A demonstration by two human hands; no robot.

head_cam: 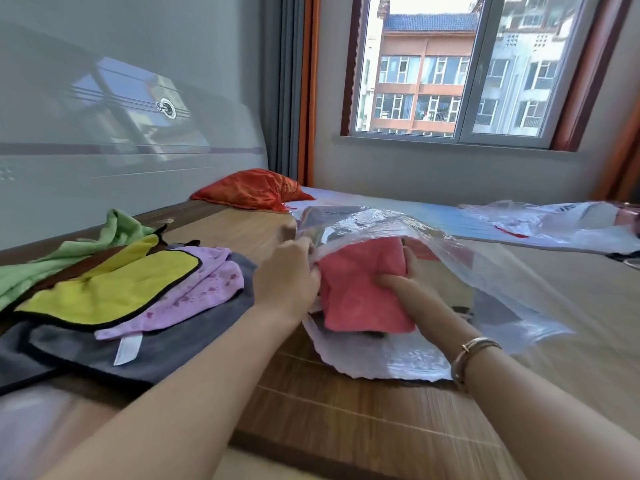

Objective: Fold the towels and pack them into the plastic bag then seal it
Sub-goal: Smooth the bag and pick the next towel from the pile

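- While the left hand [289,271] is pinching the upper lip of the bag [450,271] and lifting it, the right hand [407,282] is gripping the folded pink towel [360,289], fingers curled over its right edge.
- Half inside the bag's mouth, the towel is lying on a darker one.
- Left of the bag, unfolded towels are lying in a heap: green [52,268], yellow [110,289], purple [194,292], grey [145,351].
- Behind, an orange pillow [249,188] is resting on the bed [346,410].

Glossy plastic bag [374,223] (fuzzy cloth towel [360,292])

five towels [360,289], two plastic bags [491,271], one pillow [249,188]
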